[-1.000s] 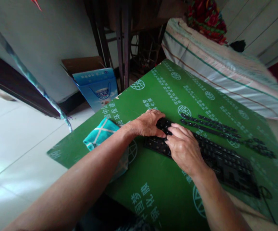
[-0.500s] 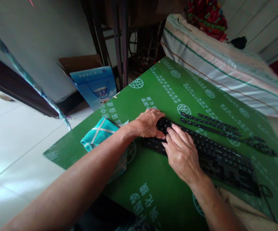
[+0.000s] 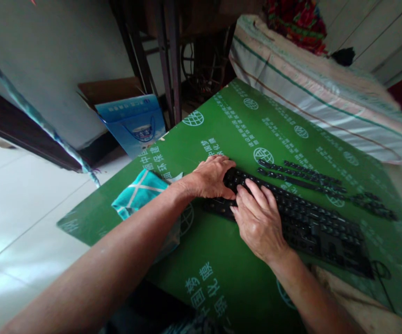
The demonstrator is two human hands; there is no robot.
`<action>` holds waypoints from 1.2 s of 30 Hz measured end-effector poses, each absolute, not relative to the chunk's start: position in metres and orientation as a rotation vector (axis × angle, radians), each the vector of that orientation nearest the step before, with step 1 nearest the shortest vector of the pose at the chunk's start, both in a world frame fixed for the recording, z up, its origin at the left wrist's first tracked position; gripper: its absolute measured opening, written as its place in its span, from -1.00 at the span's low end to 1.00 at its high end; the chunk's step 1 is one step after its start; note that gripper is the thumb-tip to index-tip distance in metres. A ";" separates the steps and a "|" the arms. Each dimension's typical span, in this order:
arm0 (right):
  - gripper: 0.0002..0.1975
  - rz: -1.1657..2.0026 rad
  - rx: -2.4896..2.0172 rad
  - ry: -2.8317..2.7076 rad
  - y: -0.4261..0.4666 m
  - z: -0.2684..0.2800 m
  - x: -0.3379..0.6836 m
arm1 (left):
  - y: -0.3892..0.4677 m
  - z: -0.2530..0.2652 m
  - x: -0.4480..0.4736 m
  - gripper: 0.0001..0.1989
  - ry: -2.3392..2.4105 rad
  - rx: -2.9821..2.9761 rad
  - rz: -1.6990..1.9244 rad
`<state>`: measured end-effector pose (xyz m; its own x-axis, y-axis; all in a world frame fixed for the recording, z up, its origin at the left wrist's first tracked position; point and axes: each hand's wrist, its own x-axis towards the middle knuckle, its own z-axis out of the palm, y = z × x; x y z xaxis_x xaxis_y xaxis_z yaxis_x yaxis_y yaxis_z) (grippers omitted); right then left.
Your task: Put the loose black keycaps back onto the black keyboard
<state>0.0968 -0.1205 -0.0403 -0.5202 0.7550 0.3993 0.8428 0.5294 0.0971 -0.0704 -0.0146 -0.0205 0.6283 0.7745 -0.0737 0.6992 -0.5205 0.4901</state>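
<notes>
A black keyboard [image 3: 301, 211] lies slantwise on a green board, some of its near side bare of keycaps. My left hand [image 3: 213, 177] is closed around its left end, fingers over the far edge and thumb on the near side. Close beside it, my right hand [image 3: 258, 218] rests on the keys with fingers stretched and slightly apart; its thumb points toward my left thumb. The right fingertips partly cover the keys, and any small piece beneath them is hidden. Loose black keycaps [image 3: 301, 178] lie in rows beyond the keyboard, with a further cluster to the right.
A turquoise cloth [image 3: 140, 192] lies left of the keyboard on the green tabletop [image 3: 221, 120]. The keyboard's cable [image 3: 381, 271] curls at the right. Past the table stand a blue carton [image 3: 134, 125], a dark metal-legged stand [image 3: 169, 60] and a bed [image 3: 308, 102].
The whole view has shifted slightly. Both hands stay at the keyboard's left end; the right fingers have moved a little and look more spread.
</notes>
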 end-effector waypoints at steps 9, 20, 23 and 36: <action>-0.80 -0.344 -1.277 -2.184 -0.119 -0.040 0.101 | -0.013 -0.016 -0.074 -0.19 1.121 2.327 0.216; -0.81 -0.323 -1.237 -2.273 -0.120 -0.042 0.098 | -0.011 -0.015 -0.077 -0.31 1.085 2.320 0.268; -0.80 -0.283 -1.230 -2.233 -0.121 -0.041 0.098 | -0.009 -0.017 -0.077 -0.31 1.082 2.324 0.284; -0.75 -0.120 -1.237 -1.883 -0.115 -0.037 0.117 | -0.013 -0.016 -0.077 -0.22 1.159 2.272 0.242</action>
